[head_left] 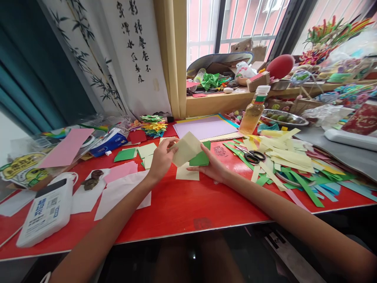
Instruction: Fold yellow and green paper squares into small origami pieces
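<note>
A pale yellow square of paper (pixel 188 148) is held up above the table, tilted, between both hands. My left hand (pixel 163 154) pinches its left edge between thumb and fingers. My right hand (pixel 212 164) grips a green piece of paper (pixel 201 158), and its thumb touches the right corner of the pale sheet. Below them, another pale yellow square (pixel 187 173) lies on the red tabletop. Nearest to my left hand on the table are more pale squares (pixel 147 150) and a green square (pixel 125 155).
Black-handled scissors (pixel 255 156) and a heap of paper strips (pixel 290 155) lie at the right. Behind stand a bottle of amber liquid (pixel 252 112) and lilac sheets (pixel 206 126). A white device (pixel 48 210) and pink paper (pixel 122 171) lie left. The red table's (pixel 176 214) front edge is close.
</note>
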`<state>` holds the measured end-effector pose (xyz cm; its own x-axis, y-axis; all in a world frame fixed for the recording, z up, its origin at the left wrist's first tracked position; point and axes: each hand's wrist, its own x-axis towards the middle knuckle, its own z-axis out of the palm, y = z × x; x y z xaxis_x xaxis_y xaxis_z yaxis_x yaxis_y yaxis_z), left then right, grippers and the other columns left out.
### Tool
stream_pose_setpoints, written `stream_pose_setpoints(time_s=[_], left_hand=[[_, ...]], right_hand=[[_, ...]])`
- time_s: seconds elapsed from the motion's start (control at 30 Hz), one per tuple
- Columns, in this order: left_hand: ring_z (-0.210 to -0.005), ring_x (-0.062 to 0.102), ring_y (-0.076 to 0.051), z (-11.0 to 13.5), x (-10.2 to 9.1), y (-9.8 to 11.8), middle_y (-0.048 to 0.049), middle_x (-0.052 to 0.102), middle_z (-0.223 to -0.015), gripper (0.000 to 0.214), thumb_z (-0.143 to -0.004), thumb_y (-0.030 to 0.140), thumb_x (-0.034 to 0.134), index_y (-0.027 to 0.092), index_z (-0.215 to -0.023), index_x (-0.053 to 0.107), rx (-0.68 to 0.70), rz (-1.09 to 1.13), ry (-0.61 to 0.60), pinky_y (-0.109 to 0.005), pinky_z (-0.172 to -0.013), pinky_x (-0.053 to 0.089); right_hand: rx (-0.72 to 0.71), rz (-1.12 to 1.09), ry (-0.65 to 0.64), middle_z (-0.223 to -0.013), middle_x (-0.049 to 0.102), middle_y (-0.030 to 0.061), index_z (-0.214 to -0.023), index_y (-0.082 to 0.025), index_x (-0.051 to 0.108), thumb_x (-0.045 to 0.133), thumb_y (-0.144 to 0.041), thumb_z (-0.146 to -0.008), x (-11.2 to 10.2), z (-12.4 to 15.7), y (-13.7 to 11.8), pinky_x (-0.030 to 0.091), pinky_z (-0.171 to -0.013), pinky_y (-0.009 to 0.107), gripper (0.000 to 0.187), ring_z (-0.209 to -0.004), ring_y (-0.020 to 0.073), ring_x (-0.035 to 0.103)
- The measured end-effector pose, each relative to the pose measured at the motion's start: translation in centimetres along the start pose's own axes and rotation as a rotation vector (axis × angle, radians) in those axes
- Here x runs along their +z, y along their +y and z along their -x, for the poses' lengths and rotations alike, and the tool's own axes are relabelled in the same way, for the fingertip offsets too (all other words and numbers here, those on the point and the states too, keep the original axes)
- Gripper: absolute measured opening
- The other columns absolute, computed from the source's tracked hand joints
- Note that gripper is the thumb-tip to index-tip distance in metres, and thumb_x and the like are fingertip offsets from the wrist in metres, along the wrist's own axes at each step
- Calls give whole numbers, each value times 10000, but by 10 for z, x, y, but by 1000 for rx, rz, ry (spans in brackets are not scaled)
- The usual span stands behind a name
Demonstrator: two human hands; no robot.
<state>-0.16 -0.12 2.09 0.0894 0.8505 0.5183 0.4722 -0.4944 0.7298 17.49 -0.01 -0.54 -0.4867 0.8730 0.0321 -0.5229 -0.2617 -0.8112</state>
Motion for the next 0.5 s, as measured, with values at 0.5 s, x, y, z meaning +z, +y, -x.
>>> stream_pose_setpoints(time_s=[0.5], left_hand=[[-701,517,-189,1,7,-20,-23,574,-703,181,-749,337,517,173,-687,566,-113,-207,-407,-324,-666,424]], right_hand=[[-396,56,217,-953,602,54,-953,-214,564,436,-553,-791,-14,-6,-16,535,-705,339,397,-915,209,573]])
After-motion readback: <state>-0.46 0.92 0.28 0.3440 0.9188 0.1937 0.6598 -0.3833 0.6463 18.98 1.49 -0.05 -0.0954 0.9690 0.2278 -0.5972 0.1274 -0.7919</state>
